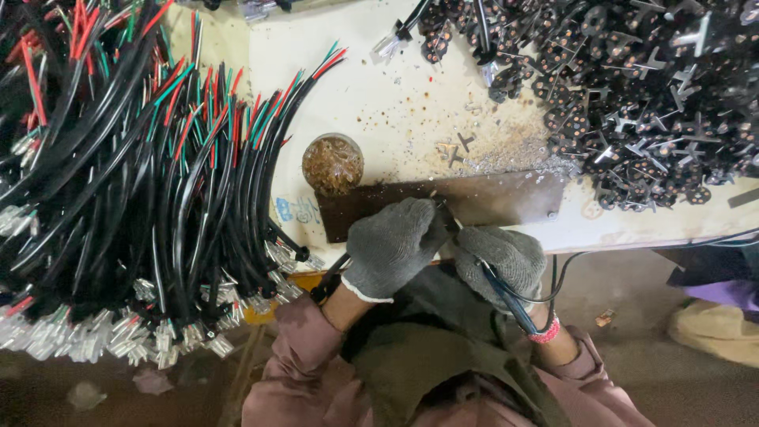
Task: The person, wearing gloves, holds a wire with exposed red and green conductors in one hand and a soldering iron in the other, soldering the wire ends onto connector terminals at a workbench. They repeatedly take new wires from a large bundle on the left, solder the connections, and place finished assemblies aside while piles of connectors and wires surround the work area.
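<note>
Looking straight down on a pale, scuffed worktable [379, 87], dusted with metal filings toward two o'clock, where a heap of small black plug parts [648, 95] sprawls across the corner. From nine to eleven o'clock a thick bundle of black cables [126, 182] fans out, red and green cores showing at the far ends and clear plastic terminals [118, 332] hanging off the near edge at seven o'clock. Near the centre sits a small round tin [333, 164] of brownish bits, just beyond a dark, rusty metal plate [474, 202] lying along the table's front edge. Below, at four o'clock, a bare concrete floor [632, 285]. Now the hands, both in grey knit gloves, close together at the plate's near edge: the left hand [393, 247] is curled knuckles-up, fingers closed around a black cable [336, 273] that trails back toward seven o'clock. The right hand [504, 259] sits just beside it at three o'clock, fist closed on a slim dark tool with a blue-and-black cord [506, 296] running down past the wrist. The tool's tip meets the cable end on the plate between the two gloves.
</note>
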Tool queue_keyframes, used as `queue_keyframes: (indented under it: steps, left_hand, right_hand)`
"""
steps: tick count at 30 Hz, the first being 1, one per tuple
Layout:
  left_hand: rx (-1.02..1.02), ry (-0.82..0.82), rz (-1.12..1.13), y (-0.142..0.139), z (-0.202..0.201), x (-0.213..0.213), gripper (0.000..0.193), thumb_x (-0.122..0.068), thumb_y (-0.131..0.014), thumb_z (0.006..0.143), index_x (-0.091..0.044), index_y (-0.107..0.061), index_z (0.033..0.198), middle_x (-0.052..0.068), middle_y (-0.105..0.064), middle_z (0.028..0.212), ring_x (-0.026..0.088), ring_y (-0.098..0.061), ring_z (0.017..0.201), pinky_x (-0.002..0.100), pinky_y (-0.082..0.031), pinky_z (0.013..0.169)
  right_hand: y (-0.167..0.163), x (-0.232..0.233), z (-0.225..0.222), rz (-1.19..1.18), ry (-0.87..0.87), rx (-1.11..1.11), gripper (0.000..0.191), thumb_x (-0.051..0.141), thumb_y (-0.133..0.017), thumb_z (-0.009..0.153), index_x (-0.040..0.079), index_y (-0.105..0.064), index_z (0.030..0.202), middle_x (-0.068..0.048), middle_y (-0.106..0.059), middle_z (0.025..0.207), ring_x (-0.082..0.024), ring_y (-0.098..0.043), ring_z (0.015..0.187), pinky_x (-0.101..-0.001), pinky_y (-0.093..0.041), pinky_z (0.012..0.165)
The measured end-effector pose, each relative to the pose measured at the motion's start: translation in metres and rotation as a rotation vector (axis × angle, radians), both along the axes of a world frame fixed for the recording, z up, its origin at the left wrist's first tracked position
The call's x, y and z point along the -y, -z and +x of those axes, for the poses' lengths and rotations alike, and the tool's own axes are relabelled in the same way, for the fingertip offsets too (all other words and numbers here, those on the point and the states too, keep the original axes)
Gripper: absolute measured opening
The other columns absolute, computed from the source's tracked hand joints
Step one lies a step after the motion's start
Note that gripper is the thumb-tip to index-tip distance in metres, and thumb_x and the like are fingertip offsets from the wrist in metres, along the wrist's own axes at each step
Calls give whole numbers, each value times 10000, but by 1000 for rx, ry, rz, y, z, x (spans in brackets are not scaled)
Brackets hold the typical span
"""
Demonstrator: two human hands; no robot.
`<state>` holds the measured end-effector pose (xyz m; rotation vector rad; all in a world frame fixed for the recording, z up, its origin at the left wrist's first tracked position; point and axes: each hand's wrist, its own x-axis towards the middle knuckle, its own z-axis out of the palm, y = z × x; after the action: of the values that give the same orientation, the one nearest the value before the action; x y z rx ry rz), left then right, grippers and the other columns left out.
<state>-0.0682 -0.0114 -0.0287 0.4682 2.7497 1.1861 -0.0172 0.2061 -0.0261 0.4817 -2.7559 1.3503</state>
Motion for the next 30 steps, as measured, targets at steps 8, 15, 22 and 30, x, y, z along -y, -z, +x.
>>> queue_keyframes:
  steps: [8, 15, 22, 30]
  left_hand:
    - [-2, 8, -2, 5, 0, -1, 313, -329, -826, 805, -119, -680, 986, 68, -680, 892, 288, -679, 755, 421, -529, 602]
    - [9, -4, 22, 6, -1, 1, 450, -359, -850, 731, -109, -677, 1063, 73, -692, 943, 298, -685, 782, 428, -541, 629]
    - [15, -76, -29, -11, -8, -10, 115, -227, -781, 876, -159, -688, 881, 44, -684, 805, 255, -690, 700, 405, -535, 586]
    - [216, -95, -15, -32, -4, 11, 108, -211, -744, 858, -140, -664, 840, 71, -679, 802, 297, -688, 730, 405, -524, 591]
  right_hand:
    - [7, -6, 1, 59, -4, -3, 287, 110, -856, 805, 88, -714, 1054, -103, -753, 980, -293, -751, 848, -384, -604, 751]
    - [5, -7, 2, 128, -18, -16, 283, 169, -837, 810, 102, -723, 1059, -99, -761, 1005, -295, -750, 904, -389, -585, 772]
    - [-3, -4, 2, -218, 240, 193, 254, 202, -749, 891, 78, -682, 1102, -99, -732, 958, -262, -697, 771, -344, -556, 704]
    - [8, -34, 64, -73, 366, 129, 153, 157, -694, 928, 50, -661, 1033, -89, -695, 913, -238, -660, 759, -340, -522, 659]
